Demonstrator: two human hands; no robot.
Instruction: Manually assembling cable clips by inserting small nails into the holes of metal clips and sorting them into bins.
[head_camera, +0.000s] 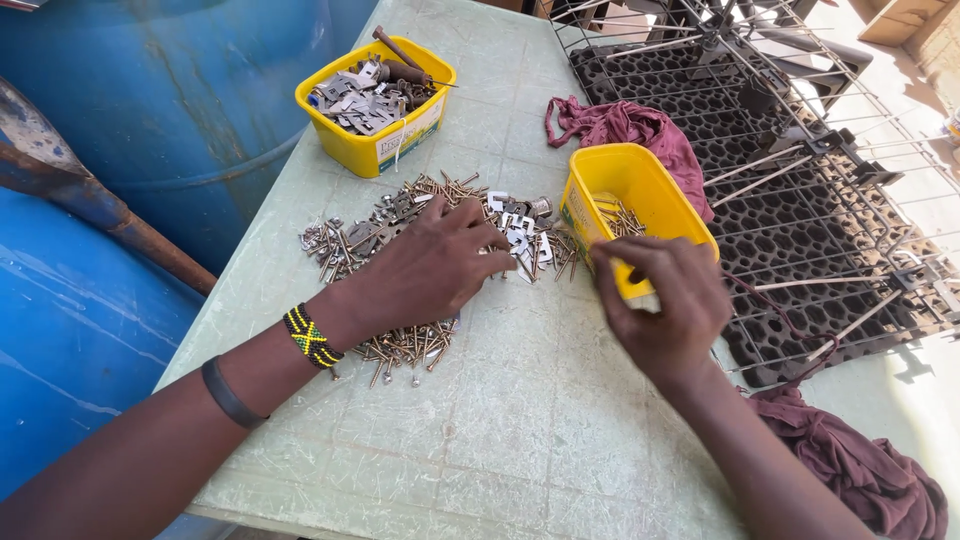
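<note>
Two bare hands sorted a heap of small metal hardware on a pale green desk (520, 420).

The left hand (430, 270) lay palm down on the pile of screws and brackets (420, 225) at the middle of the desk, fingers spread and curled into the pieces; whether its grip held any could not be told. The right hand (665, 305), at 3 o'clock from the pile, hovered at the near rim of a yellow tub (600, 180) with a few screws inside, fingertips pinched together; anything between them was too small to see. A second yellow tub (355, 150) of grey brackets stood at 11 o'clock. A maroon cloth (630, 125) lay at 1 o'clock, beside a black grid mat (800, 240).
</note>
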